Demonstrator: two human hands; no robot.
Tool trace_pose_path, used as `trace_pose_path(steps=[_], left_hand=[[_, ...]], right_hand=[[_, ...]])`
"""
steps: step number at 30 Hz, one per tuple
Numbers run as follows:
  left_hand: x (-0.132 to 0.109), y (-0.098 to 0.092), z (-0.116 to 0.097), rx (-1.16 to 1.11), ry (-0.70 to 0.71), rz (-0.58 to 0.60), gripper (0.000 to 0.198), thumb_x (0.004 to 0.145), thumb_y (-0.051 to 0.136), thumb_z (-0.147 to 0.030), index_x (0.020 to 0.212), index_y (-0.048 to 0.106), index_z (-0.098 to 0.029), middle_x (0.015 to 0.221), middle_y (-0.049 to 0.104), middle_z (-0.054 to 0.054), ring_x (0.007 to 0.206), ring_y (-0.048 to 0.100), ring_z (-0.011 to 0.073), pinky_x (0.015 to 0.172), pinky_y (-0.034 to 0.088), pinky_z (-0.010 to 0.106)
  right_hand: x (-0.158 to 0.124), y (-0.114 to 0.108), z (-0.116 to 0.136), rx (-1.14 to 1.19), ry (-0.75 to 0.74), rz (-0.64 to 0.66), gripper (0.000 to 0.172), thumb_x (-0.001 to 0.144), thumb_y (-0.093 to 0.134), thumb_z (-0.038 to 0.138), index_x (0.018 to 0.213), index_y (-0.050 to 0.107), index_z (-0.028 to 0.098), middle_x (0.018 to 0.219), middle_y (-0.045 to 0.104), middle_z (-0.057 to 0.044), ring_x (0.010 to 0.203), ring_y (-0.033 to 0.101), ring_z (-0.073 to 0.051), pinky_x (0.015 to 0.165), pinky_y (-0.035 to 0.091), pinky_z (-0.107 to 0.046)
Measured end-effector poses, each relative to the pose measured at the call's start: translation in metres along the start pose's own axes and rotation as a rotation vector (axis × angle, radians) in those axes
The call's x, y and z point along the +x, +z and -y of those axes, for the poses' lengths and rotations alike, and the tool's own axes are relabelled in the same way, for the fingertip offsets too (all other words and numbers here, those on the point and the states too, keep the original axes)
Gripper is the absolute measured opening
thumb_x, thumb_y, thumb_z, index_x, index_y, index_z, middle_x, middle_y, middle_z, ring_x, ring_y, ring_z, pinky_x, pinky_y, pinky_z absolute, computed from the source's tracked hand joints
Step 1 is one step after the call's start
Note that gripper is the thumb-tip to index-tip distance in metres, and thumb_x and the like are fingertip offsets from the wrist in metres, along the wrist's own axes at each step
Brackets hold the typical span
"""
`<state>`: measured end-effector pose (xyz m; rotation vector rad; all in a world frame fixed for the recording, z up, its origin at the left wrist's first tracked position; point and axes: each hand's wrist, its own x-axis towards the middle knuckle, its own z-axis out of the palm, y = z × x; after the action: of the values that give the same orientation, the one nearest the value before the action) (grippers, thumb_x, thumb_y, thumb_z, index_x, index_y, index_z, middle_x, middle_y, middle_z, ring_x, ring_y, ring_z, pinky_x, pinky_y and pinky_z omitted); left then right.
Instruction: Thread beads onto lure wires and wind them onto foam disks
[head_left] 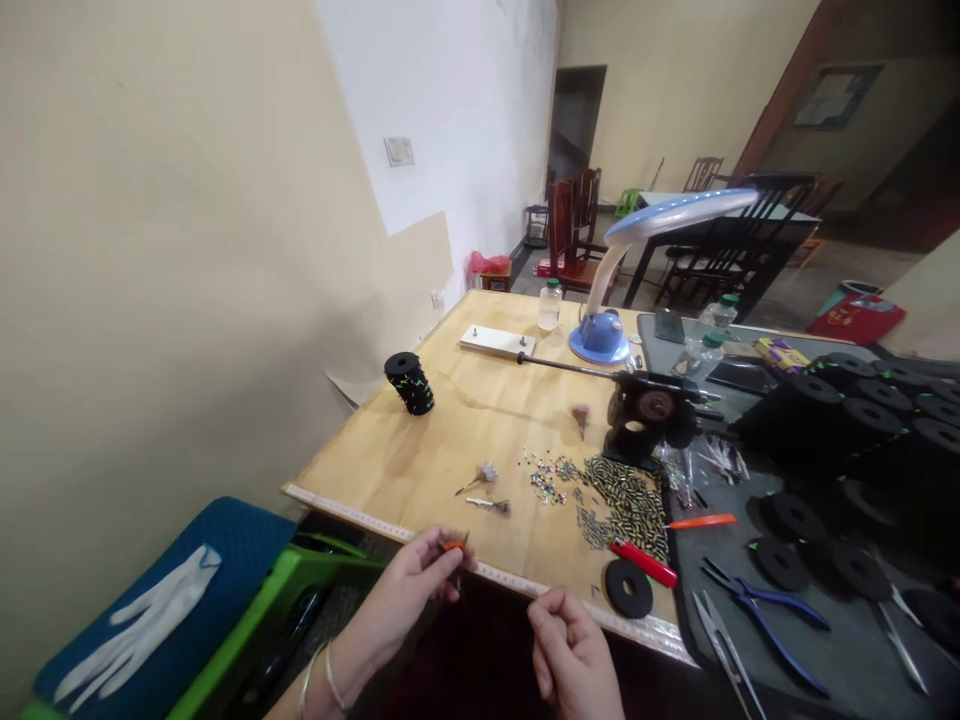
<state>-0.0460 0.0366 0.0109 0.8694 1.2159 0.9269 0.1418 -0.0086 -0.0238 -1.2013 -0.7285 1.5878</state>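
At the table's front edge, my left hand (409,585) pinches a small orange-and-brown tuft (454,546) between thumb and fingers; its exact kind is too small to tell. To its right, my right hand (571,650) is closed with the fingertips together, and whatever they may hold does not show. Just beyond lie a pale feathery tuft (487,472) and a white stick with a brown tuft (491,506). A further brown tuft (580,420) rests near the black clamp-like device (652,405). Tiny coloured beads (547,480) and a pile of striped metallic pieces (626,500) spread to the right.
A black foam roll (411,385) stands at the left. Red-handled tool (643,564), black foam ring (628,588), blue pliers (765,610) and scissors (724,650) lie front right. Behind are a blue lamp (600,338) and a white board (496,342); foam rolls (795,410) crowd the right.
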Motion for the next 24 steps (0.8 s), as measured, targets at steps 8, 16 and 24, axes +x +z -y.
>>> trace_pose_path(steps=[8, 16, 24], left_hand=[[-0.01, 0.041, 0.021, -0.048, -0.066, 0.059, 0.028, 0.067, 0.076, -0.034, 0.08, 0.06, -0.014, 0.066, 0.06, -0.001, 0.062, 0.057, 0.0134, 0.055, 0.045, 0.023], [-0.011, 0.053, 0.031, 0.043, -0.047, 0.113, 0.027, 0.069, 0.074, -0.035, 0.08, 0.062, -0.013, 0.069, 0.063, 0.001, 0.061, 0.054, 0.0129, 0.051, 0.041, 0.021], [-0.011, 0.055, 0.031, 0.021, -0.055, 0.167, 0.024, 0.071, 0.072, -0.031, 0.084, 0.063, -0.013, 0.07, 0.063, 0.001, 0.062, 0.056, 0.0135, 0.053, 0.042, 0.022]], right_hand=[[-0.004, 0.003, 0.004, -0.038, -0.014, -0.016, 0.047, 0.071, 0.066, 0.063, 0.071, 0.049, 0.019, 0.034, 0.038, 0.012, 0.031, 0.025, -0.004, 0.036, 0.016, -0.016], [0.001, 0.006, 0.007, -0.067, -0.022, -0.047, 0.05, 0.067, 0.067, 0.066, 0.068, 0.052, 0.018, 0.035, 0.043, 0.009, 0.031, 0.031, -0.006, 0.037, 0.023, -0.017], [0.003, 0.003, 0.008, -0.058, 0.003, -0.075, 0.05, 0.065, 0.069, 0.065, 0.068, 0.054, 0.017, 0.036, 0.044, 0.009, 0.032, 0.033, -0.006, 0.037, 0.023, -0.017]])
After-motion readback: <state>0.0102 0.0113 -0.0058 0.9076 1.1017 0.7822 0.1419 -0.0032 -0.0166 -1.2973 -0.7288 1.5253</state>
